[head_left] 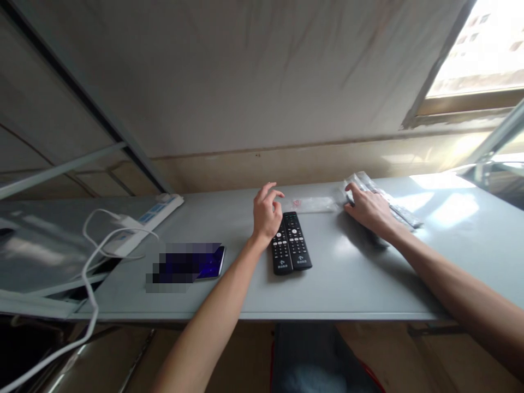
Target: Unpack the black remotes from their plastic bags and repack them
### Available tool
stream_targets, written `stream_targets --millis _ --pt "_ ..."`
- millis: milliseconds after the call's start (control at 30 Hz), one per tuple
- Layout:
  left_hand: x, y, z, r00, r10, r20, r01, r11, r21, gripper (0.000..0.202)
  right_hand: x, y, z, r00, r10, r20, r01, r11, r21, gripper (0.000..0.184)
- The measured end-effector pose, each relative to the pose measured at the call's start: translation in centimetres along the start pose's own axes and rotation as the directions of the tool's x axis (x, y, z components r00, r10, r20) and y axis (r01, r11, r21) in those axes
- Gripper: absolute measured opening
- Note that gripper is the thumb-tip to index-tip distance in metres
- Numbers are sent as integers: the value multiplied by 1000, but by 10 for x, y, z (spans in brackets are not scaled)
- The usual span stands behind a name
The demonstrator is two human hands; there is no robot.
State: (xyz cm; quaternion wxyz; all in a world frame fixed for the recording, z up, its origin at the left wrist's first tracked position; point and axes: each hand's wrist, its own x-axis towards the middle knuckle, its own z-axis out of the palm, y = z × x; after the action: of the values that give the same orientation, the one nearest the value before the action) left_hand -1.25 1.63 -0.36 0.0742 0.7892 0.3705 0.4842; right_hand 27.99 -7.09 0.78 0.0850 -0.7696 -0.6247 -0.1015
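Note:
Two black remote controls [302, 248] lie side by side on the grey table, buttons up. Just over their far end is my left hand [268, 215], open, its fingers apart and loosely bent, holding nothing. Farther right, my right hand [370, 210] is curled over a dark, long remote control [374, 237], which is partly hidden under the palm and blurred. Beside and beyond that hand lie clear plastic sleeves with dark remote controls [403, 215] inside. A flat clear plastic sleeve [317, 204] with a red mark rests between my hands.
At the left, a phone [210, 265] with a lit screen lies on the table [245, 297]. Behind it are a white power strip [153, 218] and a white cable [88, 284] hanging over the edge. A wall [262, 93] borders the far side; a window [483, 54] is at right.

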Motion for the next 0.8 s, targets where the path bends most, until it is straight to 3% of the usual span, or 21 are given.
stream_targets --millis 200,333,500,633,800 --pt "-2 9 -5 985 140 96 -149 985 87 40 -8 -9 4 1000 -24 -11 24 998 52 62" --pt "-3 13 -7 979 164 118 -174 982 79 40 -10 -16 2 999 -12 -38 14 997 73 66" --pt "-4 16 -2 981 144 127 -149 988 29 37 -12 -24 -6 978 -59 -201 96 979 179 71" --pt "-3 16 -5 973 171 153 -170 985 -17 29 -21 -32 -13 880 -151 -451 315 895 316 58" --pt "-3 21 -12 938 176 299 -151 983 -105 26 -36 -52 -16 644 -230 -730 594 752 287 43"
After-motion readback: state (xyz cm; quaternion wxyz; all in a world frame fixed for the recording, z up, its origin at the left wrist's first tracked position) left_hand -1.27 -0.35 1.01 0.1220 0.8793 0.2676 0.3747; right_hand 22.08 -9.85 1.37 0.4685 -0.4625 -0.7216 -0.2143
